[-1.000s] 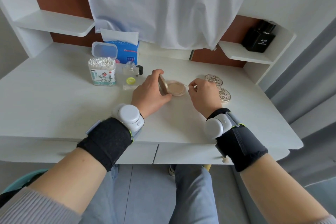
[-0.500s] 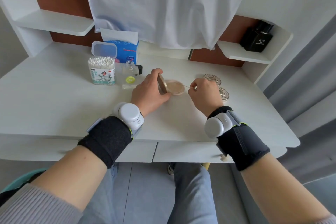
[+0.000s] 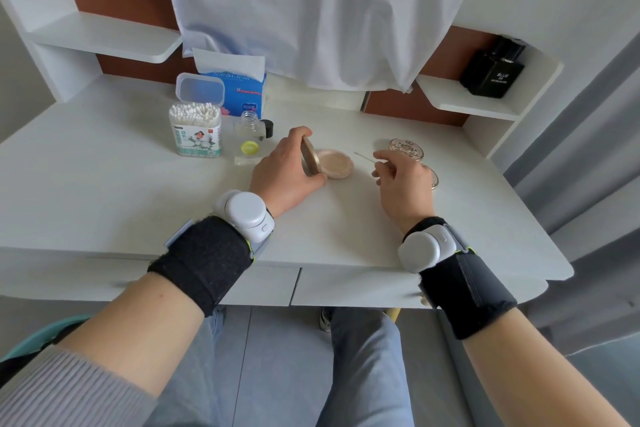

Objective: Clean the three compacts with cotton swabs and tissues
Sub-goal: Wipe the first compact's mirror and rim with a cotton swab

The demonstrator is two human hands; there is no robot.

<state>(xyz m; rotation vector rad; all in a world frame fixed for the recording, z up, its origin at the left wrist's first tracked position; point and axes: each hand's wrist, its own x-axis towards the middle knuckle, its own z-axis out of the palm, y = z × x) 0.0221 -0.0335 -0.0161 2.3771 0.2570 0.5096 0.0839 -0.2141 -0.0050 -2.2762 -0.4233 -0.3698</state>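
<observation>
An open gold compact (image 3: 334,163) lies on the white desk (image 3: 104,184), its powder pan facing up. My left hand (image 3: 287,166) grips its raised lid from the left. My right hand (image 3: 401,180) pinches a thin cotton swab (image 3: 363,157), whose tip hangs in the air just right of the pan. Two closed compacts lie at the right: one (image 3: 407,148) beyond my right hand, the other (image 3: 433,180) mostly hidden behind it.
At the back left stand an open box of cotton swabs (image 3: 195,130), a blue tissue pack (image 3: 239,87), and a small clear bottle (image 3: 250,140) with its black cap beside it. A black perfume bottle (image 3: 493,71) sits on the right shelf. White cloth hangs above.
My right hand has drawn the swab back to the right, off the powder pan. The left hand keeps its hold on the lid.
</observation>
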